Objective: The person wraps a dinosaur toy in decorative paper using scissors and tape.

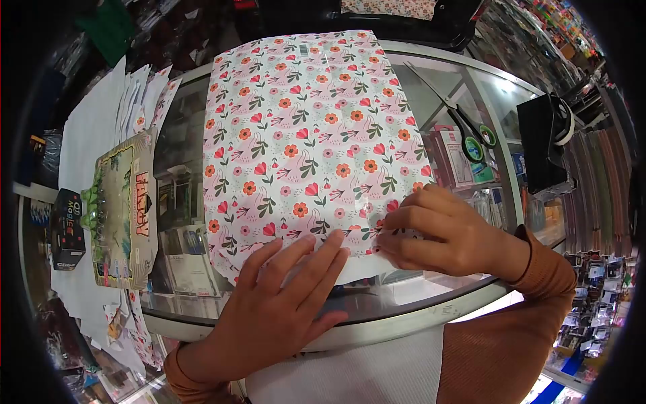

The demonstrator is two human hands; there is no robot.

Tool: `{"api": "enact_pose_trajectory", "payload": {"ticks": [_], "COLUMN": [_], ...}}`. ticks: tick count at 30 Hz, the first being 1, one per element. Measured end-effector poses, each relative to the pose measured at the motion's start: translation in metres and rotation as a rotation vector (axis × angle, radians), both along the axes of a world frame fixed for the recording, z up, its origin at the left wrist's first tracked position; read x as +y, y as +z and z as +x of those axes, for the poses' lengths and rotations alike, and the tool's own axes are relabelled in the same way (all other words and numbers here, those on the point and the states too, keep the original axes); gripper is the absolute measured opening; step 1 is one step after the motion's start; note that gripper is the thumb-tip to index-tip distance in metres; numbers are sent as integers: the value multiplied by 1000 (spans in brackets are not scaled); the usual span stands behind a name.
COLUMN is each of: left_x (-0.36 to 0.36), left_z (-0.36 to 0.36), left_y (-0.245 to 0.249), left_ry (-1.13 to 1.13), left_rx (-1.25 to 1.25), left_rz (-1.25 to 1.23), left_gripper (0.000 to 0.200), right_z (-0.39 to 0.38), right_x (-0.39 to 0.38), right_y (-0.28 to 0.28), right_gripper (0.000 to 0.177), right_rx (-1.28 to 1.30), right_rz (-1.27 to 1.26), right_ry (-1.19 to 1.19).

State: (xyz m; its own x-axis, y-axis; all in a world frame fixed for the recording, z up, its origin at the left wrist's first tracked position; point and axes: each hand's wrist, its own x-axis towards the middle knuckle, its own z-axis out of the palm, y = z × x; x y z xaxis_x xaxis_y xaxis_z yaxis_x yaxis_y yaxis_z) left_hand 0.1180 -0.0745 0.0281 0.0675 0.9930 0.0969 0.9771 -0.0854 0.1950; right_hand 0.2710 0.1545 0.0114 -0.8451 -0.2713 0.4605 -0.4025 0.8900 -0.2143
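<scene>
A large sheet of floral wrapping paper (303, 135) with pink and orange flowers lies over the glass counter, its near edge folded and showing a white strip. My left hand (282, 289) rests on that near edge, fingers stretched out and apart. At the near right corner, my right hand (444, 232) is closed, with its fingertips pressed together against the paper. What the right fingertips hold, if anything, is hidden. A shiny clear strip like tape shows on the paper just above the fingers. Black-handled scissors (464, 128) with green finger loops lie partly spread, right of the paper.
White paper sheets (87, 161) are stacked on the left, with a printed cardboard package (128, 209) and a small black box (69, 229) on them. A black tape dispenser (545, 141) stands at the right. Goods show through the glass counter (404, 296).
</scene>
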Motion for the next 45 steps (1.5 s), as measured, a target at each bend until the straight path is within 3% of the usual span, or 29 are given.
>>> {"api": "enact_pose_trajectory", "payload": {"ticks": [5,14,19,24,31,40,45], "left_x": [3,8,4,-4,-13,-16,-12], "left_z": [1,9,19,30,34,34,31], "left_y": [3,6,2,-8,-9,-8,-9], "left_ry": [-4,51,88,111,335,372,355], "left_rx": [-62,-83,3,14,-20,-78,-41], "left_rz": [-8,11,52,121,228,69,140], "left_gripper": [65,66,56,61,62,63,62], "right_z": [1,1,-3,-4,-5,-5,-3], "right_x": [-4,-7,-10,-11,-8,-4,-6], "right_y": [1,0,0,2,0,2,5], "right_gripper": [25,22,25,41,34,38,40], "right_rx": [64,56,-19,-142,-87,-116,-137], "right_rz": [131,146,-72,-147,-62,-18,76], "right_ry": [-16,-11,-38,-33,17,131,111]}}
